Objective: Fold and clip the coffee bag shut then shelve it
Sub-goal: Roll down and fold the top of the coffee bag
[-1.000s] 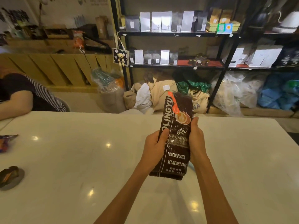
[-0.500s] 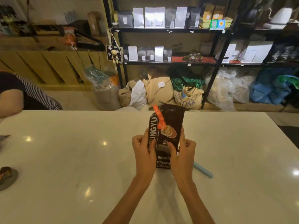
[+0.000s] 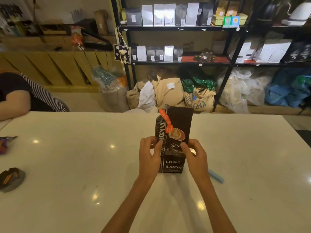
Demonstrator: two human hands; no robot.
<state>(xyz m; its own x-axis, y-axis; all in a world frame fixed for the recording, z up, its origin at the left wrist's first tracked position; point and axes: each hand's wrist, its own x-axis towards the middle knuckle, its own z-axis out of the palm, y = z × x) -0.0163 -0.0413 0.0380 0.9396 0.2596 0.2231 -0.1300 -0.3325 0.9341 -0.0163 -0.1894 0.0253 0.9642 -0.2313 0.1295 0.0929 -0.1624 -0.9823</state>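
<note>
A dark brown coffee bag [image 3: 175, 132] with an orange ribbon print and white lettering stands upright on the white table [image 3: 84, 165]. My left hand [image 3: 149, 155] grips its left side at mid-height, thumb on the front. My right hand [image 3: 193, 154] grips its right side at the same height. The bag's top edge is straight and unfolded. A light blue clip [image 3: 216, 178] lies on the table just right of my right wrist, partly hidden by it. Behind the table stands a black shelf rack [image 3: 176, 62] with rows of bags.
A person's arm and striped sleeve [image 3: 25, 96] rest at the table's far left edge. A small wrapper [image 3: 5, 144] and a dark round object [image 3: 11, 179] lie at the left. Sacks and plastic bags [image 3: 193, 96] fill the floor under the shelves.
The bag has come down from being held up and now stands on the table. Both hands shifted up to its middle, and the blue clip became visible.
</note>
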